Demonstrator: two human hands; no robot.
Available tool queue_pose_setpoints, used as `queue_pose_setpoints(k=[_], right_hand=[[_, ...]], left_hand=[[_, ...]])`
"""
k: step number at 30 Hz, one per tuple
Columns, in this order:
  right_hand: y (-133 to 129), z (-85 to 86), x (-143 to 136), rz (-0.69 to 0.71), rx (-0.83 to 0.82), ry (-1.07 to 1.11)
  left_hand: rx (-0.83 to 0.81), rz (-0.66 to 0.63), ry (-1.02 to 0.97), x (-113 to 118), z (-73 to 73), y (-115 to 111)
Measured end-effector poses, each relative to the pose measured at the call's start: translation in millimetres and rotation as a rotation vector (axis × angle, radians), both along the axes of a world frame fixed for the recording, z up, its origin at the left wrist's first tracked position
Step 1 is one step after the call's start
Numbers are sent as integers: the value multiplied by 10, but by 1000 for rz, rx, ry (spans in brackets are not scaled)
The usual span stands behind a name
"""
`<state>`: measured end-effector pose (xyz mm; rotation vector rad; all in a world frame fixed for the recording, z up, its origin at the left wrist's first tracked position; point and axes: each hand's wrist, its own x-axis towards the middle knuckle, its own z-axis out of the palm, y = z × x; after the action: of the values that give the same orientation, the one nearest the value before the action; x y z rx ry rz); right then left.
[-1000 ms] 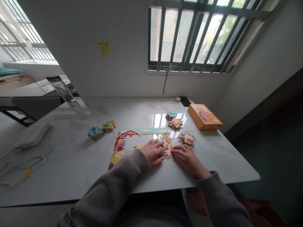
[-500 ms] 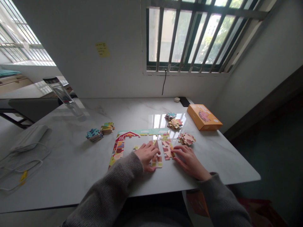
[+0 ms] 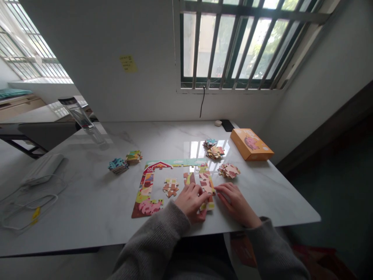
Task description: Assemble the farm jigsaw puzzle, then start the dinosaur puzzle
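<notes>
A partly joined jigsaw puzzle (image 3: 150,208) lies on the table, its border showing a red barn and a pink pig. My left hand (image 3: 190,202) is closed over joined puzzle pieces at the lower right corner, hiding part of them. Against the right edge, my right hand (image 3: 237,202) presses its closed fingertips on the puzzle pieces. Brown-spotted cow pieces (image 3: 205,181) lie just above the two hands. Inside the border rests a small separate cluster of brown and cream pieces (image 3: 170,187).
Piles of loose pieces stand left (image 3: 118,165) and right (image 3: 229,171) of the puzzle. An orange box (image 3: 252,144), a black phone (image 3: 227,125) and a small white case (image 3: 218,123) are at the back right. A clear bottle (image 3: 78,112) and a white cabled device (image 3: 43,169) are left.
My left hand has slid right and toward me, bringing the lower right pieces against the cow pieces. The small cluster and pig corner now show. My right hand stays by the edge.
</notes>
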<state>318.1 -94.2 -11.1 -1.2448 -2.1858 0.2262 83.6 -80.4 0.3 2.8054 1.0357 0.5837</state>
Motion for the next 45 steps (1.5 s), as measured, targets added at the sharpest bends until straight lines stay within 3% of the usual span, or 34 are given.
queue_pose_setpoints(k=[8,21,38,42,45], right_hand=[[-143,4,-19,47,-33,-104],[-155,57,-21,57,-89,-150],[-143,48,-23,61,-88,-167],[-150,92,-18,71,-101,-159],[-142,119,3,69,-112,-116]], left_hand=[[1,39,-44,192,-141,-33],[-122,124,-89,78,-143,-218],[-53,82,-122,55,-156,-220],[19,93,-216,-87,-128,-207],[124,149,-273,-373,-97,-183]])
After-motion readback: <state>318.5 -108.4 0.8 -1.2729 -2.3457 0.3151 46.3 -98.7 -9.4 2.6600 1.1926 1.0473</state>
